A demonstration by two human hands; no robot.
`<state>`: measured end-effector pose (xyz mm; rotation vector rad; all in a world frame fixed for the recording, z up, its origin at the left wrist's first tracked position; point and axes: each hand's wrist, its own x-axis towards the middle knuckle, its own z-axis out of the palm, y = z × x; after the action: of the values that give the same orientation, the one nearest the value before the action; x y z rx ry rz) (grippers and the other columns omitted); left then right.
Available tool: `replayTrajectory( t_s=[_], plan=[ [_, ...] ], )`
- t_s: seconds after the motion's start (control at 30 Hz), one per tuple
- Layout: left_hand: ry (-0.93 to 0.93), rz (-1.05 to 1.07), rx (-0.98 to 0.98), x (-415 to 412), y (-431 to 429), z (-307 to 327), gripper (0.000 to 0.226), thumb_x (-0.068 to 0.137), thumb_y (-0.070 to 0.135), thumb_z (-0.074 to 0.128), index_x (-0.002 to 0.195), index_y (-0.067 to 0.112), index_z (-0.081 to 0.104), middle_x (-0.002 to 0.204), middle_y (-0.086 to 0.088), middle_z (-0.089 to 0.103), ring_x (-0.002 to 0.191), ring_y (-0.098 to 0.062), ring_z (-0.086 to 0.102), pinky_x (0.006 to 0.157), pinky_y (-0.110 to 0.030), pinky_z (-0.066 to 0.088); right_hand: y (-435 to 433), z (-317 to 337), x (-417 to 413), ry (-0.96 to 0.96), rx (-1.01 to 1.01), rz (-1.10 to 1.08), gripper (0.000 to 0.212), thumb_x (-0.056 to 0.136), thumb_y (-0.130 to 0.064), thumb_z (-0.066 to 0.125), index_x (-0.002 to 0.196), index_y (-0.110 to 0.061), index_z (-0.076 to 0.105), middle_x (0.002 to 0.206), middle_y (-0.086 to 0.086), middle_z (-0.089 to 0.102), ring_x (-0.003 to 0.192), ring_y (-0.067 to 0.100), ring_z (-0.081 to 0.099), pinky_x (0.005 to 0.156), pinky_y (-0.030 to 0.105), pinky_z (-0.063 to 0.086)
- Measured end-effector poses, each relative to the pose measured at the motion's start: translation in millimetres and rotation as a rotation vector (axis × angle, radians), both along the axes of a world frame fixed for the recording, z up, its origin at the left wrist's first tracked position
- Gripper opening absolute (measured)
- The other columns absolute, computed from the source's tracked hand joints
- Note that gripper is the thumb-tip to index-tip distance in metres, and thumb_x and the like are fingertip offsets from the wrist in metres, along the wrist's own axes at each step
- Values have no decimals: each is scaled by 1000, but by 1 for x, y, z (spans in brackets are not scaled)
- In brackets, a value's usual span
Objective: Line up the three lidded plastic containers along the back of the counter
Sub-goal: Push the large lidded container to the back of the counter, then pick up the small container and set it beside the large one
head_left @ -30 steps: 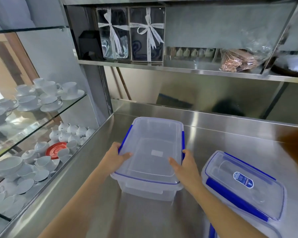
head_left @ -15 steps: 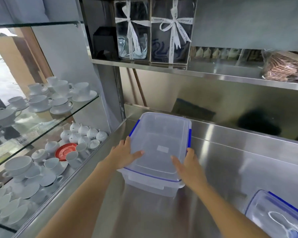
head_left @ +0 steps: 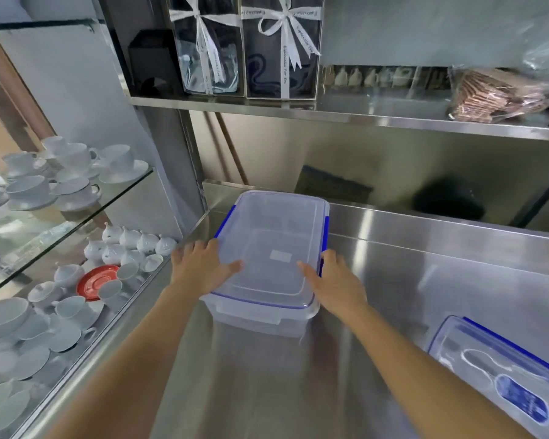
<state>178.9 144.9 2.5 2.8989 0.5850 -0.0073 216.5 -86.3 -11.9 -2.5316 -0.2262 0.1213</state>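
Observation:
A clear lidded plastic container (head_left: 273, 236) with blue side clips stands on the steel counter (head_left: 425, 280), its far end close to the back ledge at the left. My left hand (head_left: 200, 267) grips its left near edge, thumb on the lid. My right hand (head_left: 336, 283) grips its right near edge over the blue clip. A second clear container (head_left: 495, 372) with blue clips and a blue label lies at the lower right, cut off by the frame. A third container is not in view.
A steel shelf (head_left: 362, 114) overhangs the back of the counter, carrying two ribboned gift boxes (head_left: 244, 45) and a bag of brown packets (head_left: 501, 95). Left of the counter, glass shelves (head_left: 76, 213) hold white cups, saucers, small pots and a red saucer (head_left: 92, 282).
Both hands have pushed the clear container away from me toward the back left of the counter. The view has swung left, so the second container now sits at the lower right edge.

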Motion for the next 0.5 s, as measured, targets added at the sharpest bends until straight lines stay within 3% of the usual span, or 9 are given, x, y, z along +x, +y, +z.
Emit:
replayTrajectory(
  t_s=[0.07, 0.13, 0.23, 0.33, 0.43, 0.5],
  plan=[
    [-197, 28, 53, -6, -27, 10, 59, 82, 52, 53, 128, 14, 49, 136, -12, 50, 131, -31, 35, 111, -47, 16, -15, 7, -1, -5, 21, 8, 42, 90, -50, 46, 112, -14, 46, 118, 6, 57, 99, 27, 59, 72, 32, 42],
    [-378, 11, -71, -16, -70, 18, 50, 83, 41, 58, 124, 12, 55, 131, -11, 56, 126, -31, 41, 107, -41, 18, -35, 13, -4, -32, 28, 5, 36, 90, -46, 50, 108, -15, 50, 113, 5, 60, 96, 25, 58, 72, 32, 42],
    [-441, -137, -203, -32, -144, 19, 42, 85, 39, 57, 119, 14, 58, 126, -7, 60, 120, -28, 48, 99, -35, 22, -70, 19, -9, -68, 11, -15, 32, 89, -42, 53, 104, -13, 53, 103, 5, 61, 90, 24, 57, 71, 32, 42],
    [-235, -250, -351, -45, -206, 10, 50, 86, 51, 50, 125, 19, 51, 130, -2, 57, 123, -24, 48, 104, -37, 29, -112, 19, -18, -57, -26, -55, 36, 90, -42, 53, 110, -12, 53, 109, 7, 62, 90, 24, 56, 72, 31, 40],
    [68, -306, -477, -59, -251, -3, 65, 84, 58, 46, 133, 15, 39, 139, -7, 50, 127, -29, 46, 104, -44, 36, -160, 13, -32, -1, -59, -99, 42, 90, -41, 53, 120, -13, 51, 121, 8, 60, 102, 25, 58, 83, 36, 47],
    [227, -297, -563, -68, -274, -13, 74, 83, 59, 47, 137, 10, 31, 140, -10, 49, 125, -30, 48, 101, -43, 40, -193, 6, -42, -4, -103, -137, 37, 90, -39, 52, 116, -12, 52, 120, 9, 60, 103, 26, 57, 88, 41, 47]
  ],
)
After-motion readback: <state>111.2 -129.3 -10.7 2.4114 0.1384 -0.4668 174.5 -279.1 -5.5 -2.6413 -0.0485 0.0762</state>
